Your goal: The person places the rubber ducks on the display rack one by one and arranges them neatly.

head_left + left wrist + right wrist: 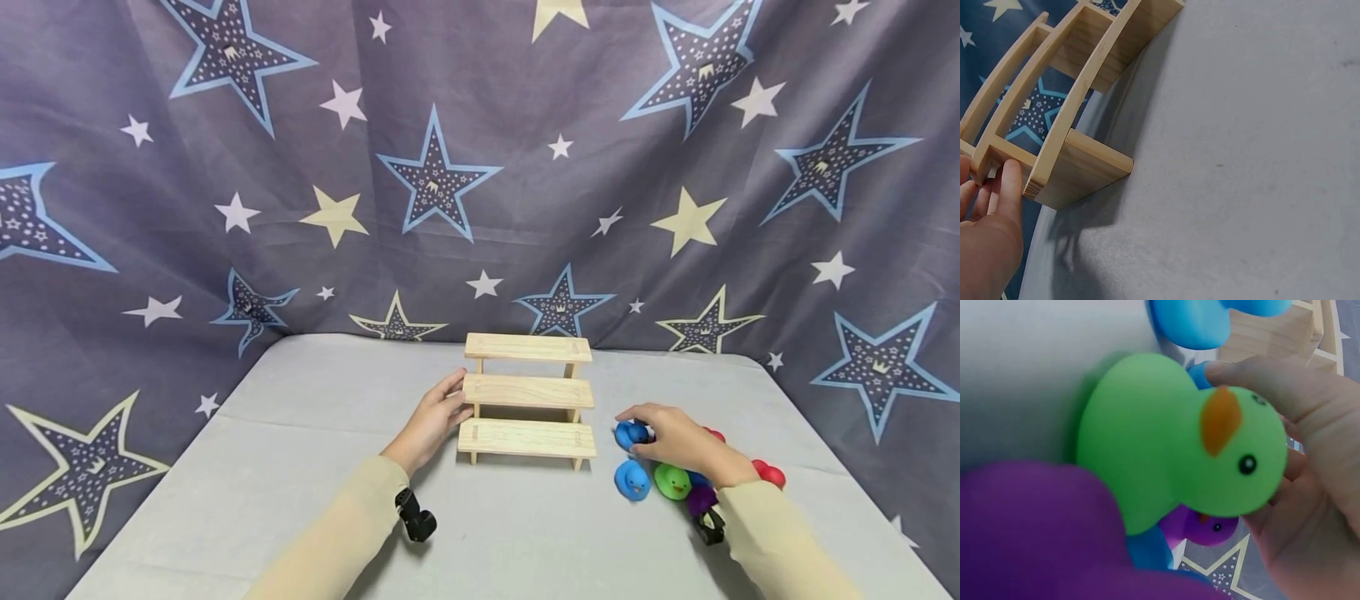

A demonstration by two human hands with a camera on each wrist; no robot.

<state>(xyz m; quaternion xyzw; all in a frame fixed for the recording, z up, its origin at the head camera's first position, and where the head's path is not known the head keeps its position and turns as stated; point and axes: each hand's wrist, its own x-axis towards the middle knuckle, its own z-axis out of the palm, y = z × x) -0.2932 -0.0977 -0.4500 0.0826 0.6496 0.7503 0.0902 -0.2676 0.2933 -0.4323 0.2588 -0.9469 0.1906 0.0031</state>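
Note:
A small three-step wooden stand [528, 390] stands on the grey table. My left hand [431, 421] holds its left end at the middle step, thumb and fingers around the board's edge; the left wrist view shows the fingers against the wooden stand [1079, 75]. To the right, my right hand [678, 437] grips a blue rubber duck [628, 434] between thumb and fingers. In the right wrist view the hand [1310, 487] mostly hides that duck behind a green duck [1141, 437]. Another blue duck [632, 481] sits just in front of the hand.
Under and beside the right forearm are the green duck [672, 481], a purple duck [702, 499] and red ducks [769, 474], partly covered. A star-patterned curtain [480, 167] hangs behind the table [525, 542]. Black wrist cameras are strapped at both sleeves.

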